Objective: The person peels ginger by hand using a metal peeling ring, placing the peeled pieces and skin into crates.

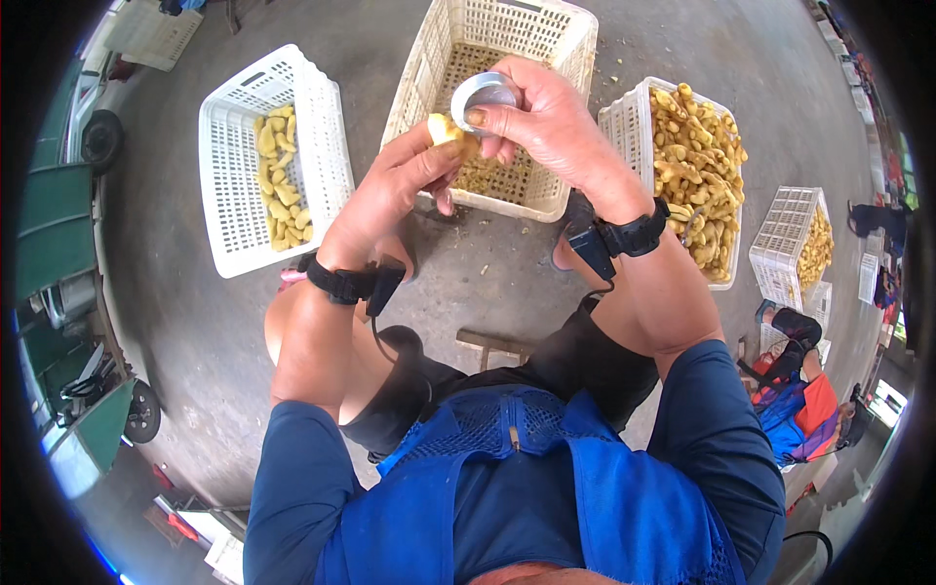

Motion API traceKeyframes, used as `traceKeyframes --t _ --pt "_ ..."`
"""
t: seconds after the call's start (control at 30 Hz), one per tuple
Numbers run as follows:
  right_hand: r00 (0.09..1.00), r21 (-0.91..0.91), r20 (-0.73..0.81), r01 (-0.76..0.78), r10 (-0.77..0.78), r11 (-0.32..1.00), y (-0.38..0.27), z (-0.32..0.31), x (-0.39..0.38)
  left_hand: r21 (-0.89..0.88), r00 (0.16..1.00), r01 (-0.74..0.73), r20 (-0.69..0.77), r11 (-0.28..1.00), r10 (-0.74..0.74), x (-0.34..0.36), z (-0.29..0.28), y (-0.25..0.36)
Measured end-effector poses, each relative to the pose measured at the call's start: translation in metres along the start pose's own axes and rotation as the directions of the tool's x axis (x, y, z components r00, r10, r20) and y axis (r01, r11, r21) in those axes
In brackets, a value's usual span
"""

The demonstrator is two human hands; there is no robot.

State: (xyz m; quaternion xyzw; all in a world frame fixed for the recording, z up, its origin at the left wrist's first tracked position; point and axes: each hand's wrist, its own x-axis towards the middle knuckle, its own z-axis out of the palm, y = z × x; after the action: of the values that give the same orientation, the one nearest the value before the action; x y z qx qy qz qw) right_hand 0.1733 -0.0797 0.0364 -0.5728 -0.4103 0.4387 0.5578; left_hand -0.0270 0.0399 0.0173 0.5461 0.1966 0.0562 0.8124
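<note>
My left hand point(398, 185) is closed around a piece of ginger point(445, 128), whose pale yellow end sticks out past the fingers. Pinched between the thumb and fingers of my right hand point(551, 122) is a round, shallow silver metal lid point(485, 93), right beside the ginger. Both hands are raised over a cream plastic crate point(409, 93) with peel scraps in its bottom. To the left, a white crate point(226, 219) contains pale peeled ginger point(283, 185). Brown-skinned ginger point(697, 171) fills another white crate point(624, 127) on the right.
A low wooden stool point(490, 343) shows between my legs. Farther right stand a crate of ginger point(785, 239) and a seated person point(795, 400). A green vehicle point(58, 229) lines the left side. Scraps dot the concrete floor point(458, 263).
</note>
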Motion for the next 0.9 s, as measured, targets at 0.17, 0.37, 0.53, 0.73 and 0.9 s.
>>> traceKeyframes --t 0.17,0.37,0.53,0.73,0.9 --pt "0.999 0.018 0.044 -0.024 0.023 1.0 -0.002 0.006 0.001 0.237 0.995 -0.002 -0.093 0.971 0.025 -0.004 0.006 0.007" --pt "0.991 0.126 0.124 -0.067 0.052 0.99 -0.002 0.002 0.0 0.194 0.999 0.0 -0.038 0.981 0.007 -0.002 -0.002 0.009" --pt "0.988 0.005 0.155 0.005 -0.006 1.0 0.0 0.005 -0.001 0.207 1.0 0.025 -0.018 0.978 -0.022 -0.002 0.0 0.012" --pt "0.986 -0.012 0.156 0.068 -0.066 0.998 0.004 0.008 -0.002 0.212 0.999 0.04 -0.004 0.976 -0.04 -0.003 0.002 0.013" --pt "0.986 -0.046 0.145 0.086 -0.078 0.995 0.002 0.007 -0.003 0.274 0.997 0.078 -0.006 0.959 -0.079 -0.004 0.007 0.015"
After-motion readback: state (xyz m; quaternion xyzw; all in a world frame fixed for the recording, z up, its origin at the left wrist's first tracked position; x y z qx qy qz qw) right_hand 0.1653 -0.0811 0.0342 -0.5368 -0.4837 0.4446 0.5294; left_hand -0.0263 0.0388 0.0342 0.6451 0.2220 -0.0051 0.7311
